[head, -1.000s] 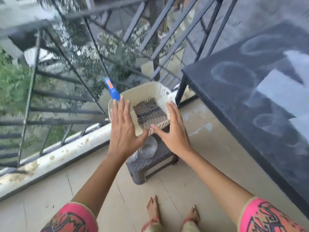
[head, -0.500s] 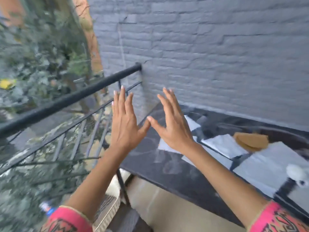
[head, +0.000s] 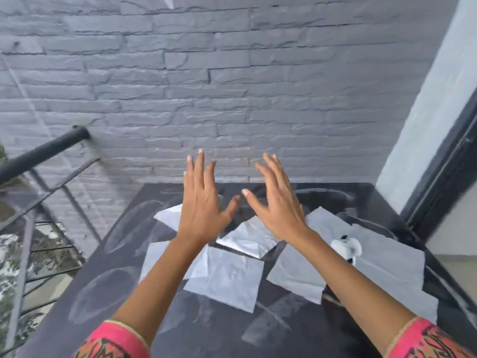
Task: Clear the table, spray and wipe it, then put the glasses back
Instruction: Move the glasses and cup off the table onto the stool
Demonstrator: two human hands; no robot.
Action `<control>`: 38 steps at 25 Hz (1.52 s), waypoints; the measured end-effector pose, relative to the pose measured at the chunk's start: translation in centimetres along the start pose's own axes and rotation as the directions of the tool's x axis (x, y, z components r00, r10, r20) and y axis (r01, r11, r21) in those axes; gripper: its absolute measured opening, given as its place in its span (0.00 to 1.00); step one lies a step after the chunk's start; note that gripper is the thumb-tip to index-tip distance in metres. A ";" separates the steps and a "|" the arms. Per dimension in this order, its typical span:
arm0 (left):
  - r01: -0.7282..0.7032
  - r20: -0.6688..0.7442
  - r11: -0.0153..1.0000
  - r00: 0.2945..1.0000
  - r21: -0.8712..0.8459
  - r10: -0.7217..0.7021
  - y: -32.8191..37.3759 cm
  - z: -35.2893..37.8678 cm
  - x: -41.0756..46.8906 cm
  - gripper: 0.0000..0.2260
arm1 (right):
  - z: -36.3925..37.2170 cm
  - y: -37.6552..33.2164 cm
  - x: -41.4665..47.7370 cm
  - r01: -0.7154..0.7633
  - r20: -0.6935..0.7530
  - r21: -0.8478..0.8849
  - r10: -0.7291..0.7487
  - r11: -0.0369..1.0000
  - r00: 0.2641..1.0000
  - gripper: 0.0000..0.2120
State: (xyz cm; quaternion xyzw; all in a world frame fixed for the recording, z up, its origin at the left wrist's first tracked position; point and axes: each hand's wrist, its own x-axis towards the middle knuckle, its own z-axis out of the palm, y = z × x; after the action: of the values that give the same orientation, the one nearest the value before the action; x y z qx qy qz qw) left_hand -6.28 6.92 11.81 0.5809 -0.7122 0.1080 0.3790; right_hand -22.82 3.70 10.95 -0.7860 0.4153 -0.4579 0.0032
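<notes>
I noted both hands raised over the dark, matt rectangular table (head: 124,254), holding nothing. The left hand (head: 200,205) and the right hand (head: 278,205) had fingers straight and spread, thumb tips nearly meeting. Beneath the wrists lay several thin, creased white paper sheets (head: 227,277), overlapping, flat on the top. Pale ring marks showed on the surface left of the left forearm. A small white rounded object with black spots (head: 346,248), blurred, sat right of the right wrist. Beyond the fingertips the table's far edge met a rough grey brick wall (head: 232,86). A black metal railing (head: 44,151) ran left of the left hand; a black door frame (head: 446,171) closed the right side.
</notes>
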 end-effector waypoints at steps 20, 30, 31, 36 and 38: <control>0.073 0.566 0.975 0.822 -0.211 0.061 8.4 27.4 -2.5 0.38 | -1.2 24.7 -17.3 -0.701 -0.027 -0.408 0.760 0.585 0.649 0.12; 0.112 0.643 0.966 0.763 -0.234 0.068 9.9 29.1 -4.2 0.35 | -1.2 25.7 -18.4 -0.858 0.019 -0.046 0.859 0.511 0.511 0.21; 0.116 0.647 0.966 0.760 -0.233 0.065 10.1 29.1 -4.2 0.35 | -1.5 25.9 -18.3 -0.858 0.018 -0.025 0.858 0.513 0.513 0.18; 0.069 0.640 0.969 0.761 -0.239 0.104 10.4 29.5 -4.1 0.39 | -2.9 25.7 -15.6 -0.915 0.039 0.277 0.948 0.293 0.315 0.14; 0.059 0.617 0.966 0.779 -0.250 0.112 10.4 29.3 -3.6 0.40 | -3.6 25.1 -13.9 -0.868 0.182 0.496 0.973 0.032 0.141 0.11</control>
State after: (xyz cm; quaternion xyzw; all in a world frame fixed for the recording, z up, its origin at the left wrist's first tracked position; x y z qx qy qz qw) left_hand -27.75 -4.69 -7.80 0.5197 -0.8135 -0.1783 0.1907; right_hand -45.04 -2.32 -6.59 -0.2418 0.6878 -0.5106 0.4558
